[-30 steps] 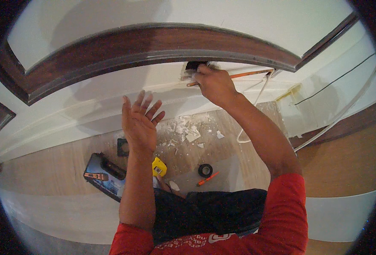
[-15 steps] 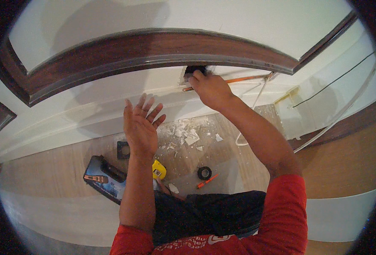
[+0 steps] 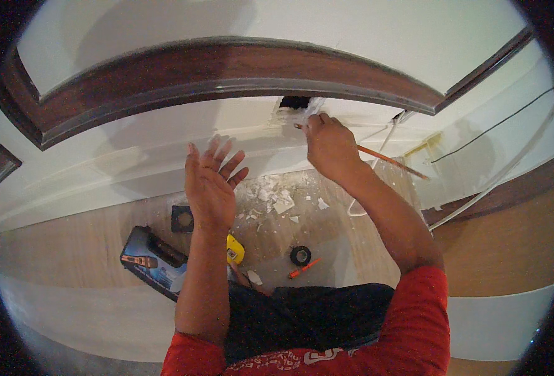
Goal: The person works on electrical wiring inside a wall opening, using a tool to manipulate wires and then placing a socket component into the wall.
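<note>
Where right grip (image 3: pixel 331 147) holds, rod (image 3: pixel 386 158), middle hidden

One left hand (image 3: pixel 211 194), one right hand (image 3: pixel 332 149), one long orange stick (image 3: pixel 385 158), one hole (image 3: pixel 294 102), one tape roll (image 3: pixel 300 255), one small orange tool (image 3: pixel 304 269), one yellow tool (image 3: pixel 235 249), one case (image 3: pixel 145 245), one black square plate (image 3: pixel 182 219); the white scraps (image 3: pixel 283 204) are too many to count.

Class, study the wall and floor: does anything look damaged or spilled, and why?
Yes. The wall has a ragged dark hole near the right hand, breaking its smooth surface; broken white bits lie scattered messily across the floor.
</note>
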### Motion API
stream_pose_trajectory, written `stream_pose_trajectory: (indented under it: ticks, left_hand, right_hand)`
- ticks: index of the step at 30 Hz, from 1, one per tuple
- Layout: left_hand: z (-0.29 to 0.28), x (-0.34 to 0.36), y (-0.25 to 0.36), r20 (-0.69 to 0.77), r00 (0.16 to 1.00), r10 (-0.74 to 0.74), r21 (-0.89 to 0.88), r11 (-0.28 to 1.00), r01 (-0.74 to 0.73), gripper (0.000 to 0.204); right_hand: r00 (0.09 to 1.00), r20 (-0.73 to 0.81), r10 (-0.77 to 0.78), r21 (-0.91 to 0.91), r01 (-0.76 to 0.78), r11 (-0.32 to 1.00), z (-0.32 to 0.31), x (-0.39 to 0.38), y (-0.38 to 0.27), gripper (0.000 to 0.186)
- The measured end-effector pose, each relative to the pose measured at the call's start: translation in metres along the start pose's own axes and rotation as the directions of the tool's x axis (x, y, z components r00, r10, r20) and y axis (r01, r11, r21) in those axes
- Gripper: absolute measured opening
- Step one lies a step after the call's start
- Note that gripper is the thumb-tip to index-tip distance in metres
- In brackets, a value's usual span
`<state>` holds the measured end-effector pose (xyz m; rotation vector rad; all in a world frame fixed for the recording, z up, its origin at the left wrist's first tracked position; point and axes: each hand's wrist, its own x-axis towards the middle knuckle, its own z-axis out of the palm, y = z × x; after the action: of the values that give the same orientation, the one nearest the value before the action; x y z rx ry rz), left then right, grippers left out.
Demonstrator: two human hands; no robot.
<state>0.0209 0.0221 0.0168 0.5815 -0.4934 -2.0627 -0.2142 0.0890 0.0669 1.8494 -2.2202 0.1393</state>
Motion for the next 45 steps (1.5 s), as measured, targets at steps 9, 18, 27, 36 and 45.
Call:
stream_pose_trajectory:
  ticks: [9, 18, 27, 36, 45]
  left_hand:
    - [0.001, 0.000, 0.000, -0.023, 1.000, -0.005, 0.017, 1.000, 0.005, 0.071]
    - [0.002, 0.000, -0.002, -0.024, 1.000, 0.000, 0.016, 1.000, 0.001, 0.069]
    - [-0.001, 0.002, -0.002, -0.003, 1.000, -0.006, 0.010, 1.000, 0.006, 0.070]
    - [0.000, 0.000, -0.001, -0.004, 1.000, -0.005, 0.021, 1.000, 0.005, 0.073]
    - [0.003, -0.001, -0.001, -0.001, 1.000, 0.011, 0.036, 0.999, -0.011, 0.075]
  right_hand:
    - [0.747, 0.590, 0.307, 0.707, -0.662, 0.249, -0.006, 0.014, 0.007, 0.031]
    - [0.703, 0.672, 0.232, 0.712, -0.700, 0.057, -0.004, 0.020, -0.004, 0.026]
    - [0.710, 0.667, 0.224, 0.724, -0.690, 0.032, 0.000, 0.029, -0.007, 0.022]
    - [0.715, 0.632, 0.298, 0.726, -0.681, 0.093, -0.007, 0.024, 0.006, 0.022]
    - [0.698, 0.676, 0.237, 0.707, -0.705, 0.061, 0.002, 0.035, -0.001, 0.025]
